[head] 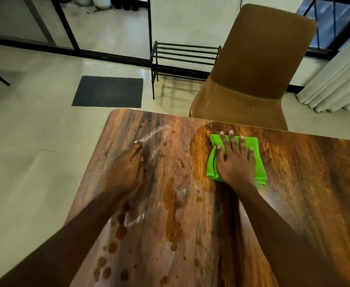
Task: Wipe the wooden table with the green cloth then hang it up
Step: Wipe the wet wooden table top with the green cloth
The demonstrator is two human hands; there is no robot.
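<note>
The wooden table (294, 172) fills the lower half of the view. A folded green cloth (257, 162) lies flat on it near the far edge. My right hand (235, 160) presses down on the cloth with fingers spread. My left hand (126, 170) rests flat on the table's left part, fingers together and holding nothing. Brown liquid drops and streaks (170, 214) plus whitish smears (153, 133) mark the surface between and below my hands.
A brown chair (259, 59) stands at the table's far side. Behind it on the tiled floor are a black metal rack (182, 56) and a dark mat (108, 91). White curtains (339, 79) hang at the right. Glass doors stand at the back.
</note>
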